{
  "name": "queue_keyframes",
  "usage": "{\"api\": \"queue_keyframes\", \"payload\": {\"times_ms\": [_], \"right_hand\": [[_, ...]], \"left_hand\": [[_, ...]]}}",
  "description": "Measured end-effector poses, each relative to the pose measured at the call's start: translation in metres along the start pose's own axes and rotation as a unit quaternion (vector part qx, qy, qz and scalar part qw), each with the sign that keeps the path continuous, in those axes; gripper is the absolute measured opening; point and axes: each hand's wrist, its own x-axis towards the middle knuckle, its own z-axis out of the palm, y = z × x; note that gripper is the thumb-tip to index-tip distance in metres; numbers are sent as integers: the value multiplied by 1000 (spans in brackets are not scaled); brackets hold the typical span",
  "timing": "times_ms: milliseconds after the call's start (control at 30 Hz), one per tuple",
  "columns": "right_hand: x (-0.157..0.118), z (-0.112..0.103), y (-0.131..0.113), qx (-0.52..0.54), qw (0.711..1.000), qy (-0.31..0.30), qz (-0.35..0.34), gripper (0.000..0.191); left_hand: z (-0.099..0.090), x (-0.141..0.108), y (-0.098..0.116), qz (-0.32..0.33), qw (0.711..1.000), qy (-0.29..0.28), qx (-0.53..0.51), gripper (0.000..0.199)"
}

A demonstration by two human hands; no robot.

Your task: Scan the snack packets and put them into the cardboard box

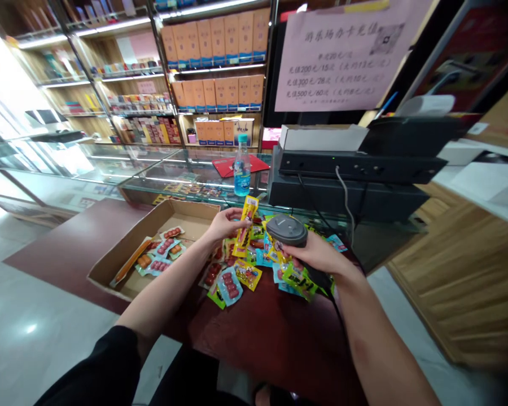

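My left hand (225, 226) is closed on a long yellow snack packet (246, 225), held upright over a pile of small packets. To its right, my right hand (315, 252) grips a dark grey handheld scanner (287, 230), its head close to the yellow packet but apart from it. Beneath both hands lie colourful packets, among them a light blue packet with red sausages (230, 286) and a green one (300, 281). An open cardboard box (105, 265) on the left holds several sausage packets (158, 265) and a long orange stick packet (131, 261).
A bottle with blue liquid (242, 172) stands on the glass counter (152, 175) behind the pile, near a red paper (223, 166). Black machines with cables (347, 192) are at the back right. The scanner's cable runs down the table (254, 327).
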Motion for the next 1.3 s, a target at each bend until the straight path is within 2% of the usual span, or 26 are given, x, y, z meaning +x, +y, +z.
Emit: {"api": "queue_keyframes", "payload": {"times_ms": [100, 233, 333, 433, 500, 567, 700, 833, 900, 967, 1067, 1167, 1300], "right_hand": [[-3, 0, -4, 3, 1000, -7, 3, 21], [-4, 3, -7, 2, 1000, -16, -5, 23], [-4, 6, -8, 1, 1000, -22, -18, 22], [-5, 8, -9, -5, 999, -21, -24, 22], [-5, 8, -10, -5, 1000, -16, -22, 22], [-4, 7, -9, 1, 1000, -16, -23, 22], [-2, 4, -6, 2, 999, -5, -37, 21], [-2, 2, -5, -18, 999, 5, -39, 18], [-1, 2, -4, -23, 999, 8, -39, 15], [0, 2, -2, -27, 999, 6, -33, 13], [1, 1, 2, -37, 999, 4, -14, 12], [3, 1, 3, -43, 999, 1, 7, 13], [4, 3, 0, -46, 999, -21, 14, 10]], "left_hand": [[-31, -11, 23, -4, 998, 63, -23, 54], [-100, -37, 47, 0, 987, 156, 45, 54], [-147, -59, 56, 18, 968, 201, 147, 59], [-169, -72, 53, 19, 955, 214, 205, 62], [-165, -73, 46, 18, 956, 202, 213, 63], [-149, -68, 39, 17, 960, 178, 215, 63], [-94, -49, 27, 31, 965, 108, 235, 55], [-33, -30, 20, 86, 945, 27, 314, 38], [-9, -23, 14, 93, 941, -8, 326, 35], [7, -20, 4, 93, 939, -38, 330, 33], [12, -19, -18, 94, 930, -76, 346, 26], [4, -23, -37, 77, 920, -107, 369, 24], [-5, -28, -35, 58, 901, -148, 404, 38]]}}
